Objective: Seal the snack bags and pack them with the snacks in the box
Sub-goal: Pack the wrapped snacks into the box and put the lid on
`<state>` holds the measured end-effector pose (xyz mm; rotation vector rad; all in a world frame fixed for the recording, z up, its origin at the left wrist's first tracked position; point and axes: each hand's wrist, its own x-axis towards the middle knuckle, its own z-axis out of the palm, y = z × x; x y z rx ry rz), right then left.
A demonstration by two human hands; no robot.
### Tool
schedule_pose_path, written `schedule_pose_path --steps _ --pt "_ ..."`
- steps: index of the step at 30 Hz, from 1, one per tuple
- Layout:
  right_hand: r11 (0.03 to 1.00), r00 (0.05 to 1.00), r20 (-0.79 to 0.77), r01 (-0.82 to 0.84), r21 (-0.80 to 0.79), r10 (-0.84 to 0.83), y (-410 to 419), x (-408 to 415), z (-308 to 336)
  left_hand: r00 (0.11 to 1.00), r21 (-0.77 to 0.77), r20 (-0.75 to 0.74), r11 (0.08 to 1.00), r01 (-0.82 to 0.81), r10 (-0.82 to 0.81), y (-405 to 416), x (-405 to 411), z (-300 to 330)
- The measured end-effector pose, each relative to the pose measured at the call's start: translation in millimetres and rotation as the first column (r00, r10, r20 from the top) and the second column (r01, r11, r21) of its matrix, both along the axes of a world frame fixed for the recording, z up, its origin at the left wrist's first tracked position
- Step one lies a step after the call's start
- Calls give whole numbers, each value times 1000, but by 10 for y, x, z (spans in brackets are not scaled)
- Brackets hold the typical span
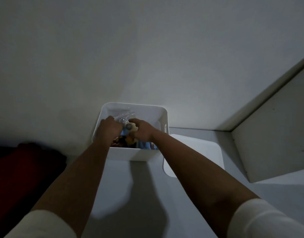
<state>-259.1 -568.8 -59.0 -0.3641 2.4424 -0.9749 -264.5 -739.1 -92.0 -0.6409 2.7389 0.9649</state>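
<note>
A dim room with a pale grey wall is seen from the head camera, and a white table (123,182) is shown beneath a white box (148,109) pushed against that wall. Both hands are sunk inside the box: a clear snack bag (123,117) is gripped by the left hand (110,128) at one end, while its other end, along with a small grey and cream snack (131,127), is pinched by the right hand (141,130). Below the grip, dark red and blue packets (121,141) are packed. The bag looks thin, crinkled and glossy; it is judged light, limp and slippery, best taken along its top edge. Just right of the grip, a white lid (195,155) is laid flat; far left, a dark red cloth (24,165) is heaped
</note>
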Motion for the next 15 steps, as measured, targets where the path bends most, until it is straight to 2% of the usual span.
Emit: schedule_pose_path --steps 2,5,9,12,15 --pt "999 999 -2 33 21 -33 161 -7 -11 999 -40 -41 999 -7 5 38 51 57" --pt "984 982 -73 172 -48 -175 577 -24 -20 996 -65 -90 998 10 -16 264 83 220" --pt "897 878 -188 418 -142 -439 1292 -21 -49 976 -33 -178 992 124 -128 933 128 420" --pt "811 797 -155 562 -164 -584 1891 68 -196 956 49 -176 968 246 -234 1612 226 403" --pt "735 731 -81 672 -92 -678 2515 243 -480 939 132 -123 932 337 -322 2279 429 144"
